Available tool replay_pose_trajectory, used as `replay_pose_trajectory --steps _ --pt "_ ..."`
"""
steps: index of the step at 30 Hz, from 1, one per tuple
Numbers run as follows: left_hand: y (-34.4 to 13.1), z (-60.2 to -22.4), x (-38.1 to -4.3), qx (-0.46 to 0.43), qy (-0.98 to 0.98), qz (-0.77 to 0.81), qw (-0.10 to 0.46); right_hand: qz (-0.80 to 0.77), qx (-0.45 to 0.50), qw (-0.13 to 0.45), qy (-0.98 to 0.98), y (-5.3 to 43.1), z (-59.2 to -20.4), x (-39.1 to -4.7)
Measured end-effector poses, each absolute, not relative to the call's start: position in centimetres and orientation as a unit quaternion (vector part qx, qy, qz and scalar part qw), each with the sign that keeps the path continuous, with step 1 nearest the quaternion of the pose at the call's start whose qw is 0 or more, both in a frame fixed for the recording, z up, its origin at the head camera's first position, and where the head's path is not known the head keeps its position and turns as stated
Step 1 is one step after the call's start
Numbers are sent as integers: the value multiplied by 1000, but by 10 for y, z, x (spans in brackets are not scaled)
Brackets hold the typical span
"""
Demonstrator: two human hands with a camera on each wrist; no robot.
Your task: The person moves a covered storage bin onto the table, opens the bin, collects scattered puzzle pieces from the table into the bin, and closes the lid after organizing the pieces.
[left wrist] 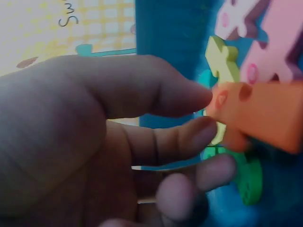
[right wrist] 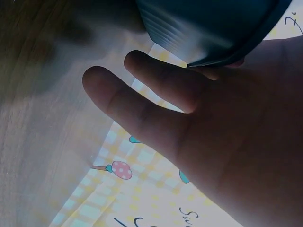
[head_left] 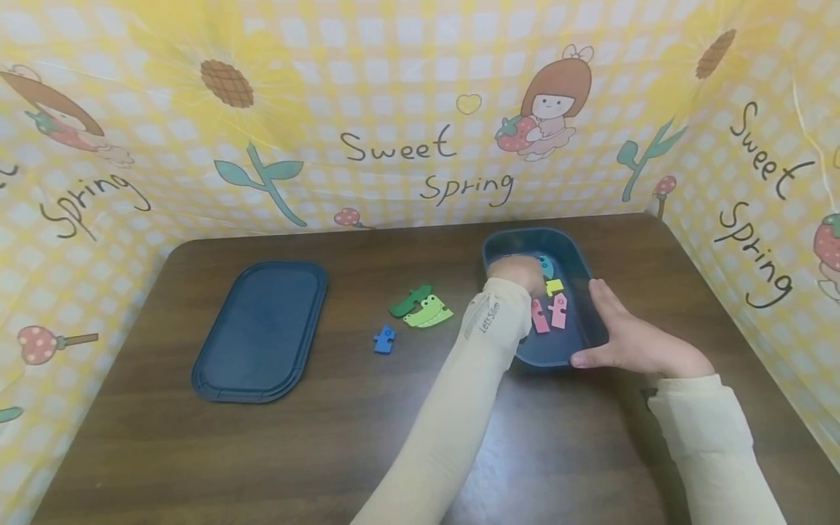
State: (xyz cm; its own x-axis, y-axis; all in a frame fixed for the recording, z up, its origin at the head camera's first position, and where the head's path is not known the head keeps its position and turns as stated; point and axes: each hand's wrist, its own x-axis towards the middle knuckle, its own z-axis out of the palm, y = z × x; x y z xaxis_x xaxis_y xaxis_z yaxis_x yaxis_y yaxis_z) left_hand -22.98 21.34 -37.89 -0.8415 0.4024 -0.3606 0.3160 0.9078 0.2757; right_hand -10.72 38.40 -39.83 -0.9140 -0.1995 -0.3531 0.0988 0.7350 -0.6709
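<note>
Sleeves [head_left: 440,430]: two, nearest the head camera, over the counter [head_left: 308,452].
Box [head_left: 547,354]: one; left hand [head_left: 516,272] inside, right hand [head_left: 633,344] against its side; two pink pieces [head_left: 558,311], one yellow piece [head_left: 555,286], one teal piece [head_left: 546,267] showed within.
Lid [head_left: 259,332]: one, left; nearby lay one blue piece [head_left: 384,340], two green pieces [head_left: 429,312].
Left wrist, orange piece [left wrist: 270,113]: one, hidden from the head view, pinched between thumb and finger in the box; one more green piece [left wrist: 251,177] appeared.
Right wrist, fingers [right wrist: 139,113]: two outstretched, apart, beside the box's ribbed outer wall [right wrist: 189,35].
</note>
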Motion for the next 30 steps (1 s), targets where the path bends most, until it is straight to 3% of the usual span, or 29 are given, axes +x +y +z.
replay_pose_trajectory --steps 19,30 --pt "220 -390 -235 198 960 84 179 -349 -30 209 913 385 -395 -107" --pt "212 -389 -237 223 941 202 155 -344 -37 207 915 385 -396 -109"
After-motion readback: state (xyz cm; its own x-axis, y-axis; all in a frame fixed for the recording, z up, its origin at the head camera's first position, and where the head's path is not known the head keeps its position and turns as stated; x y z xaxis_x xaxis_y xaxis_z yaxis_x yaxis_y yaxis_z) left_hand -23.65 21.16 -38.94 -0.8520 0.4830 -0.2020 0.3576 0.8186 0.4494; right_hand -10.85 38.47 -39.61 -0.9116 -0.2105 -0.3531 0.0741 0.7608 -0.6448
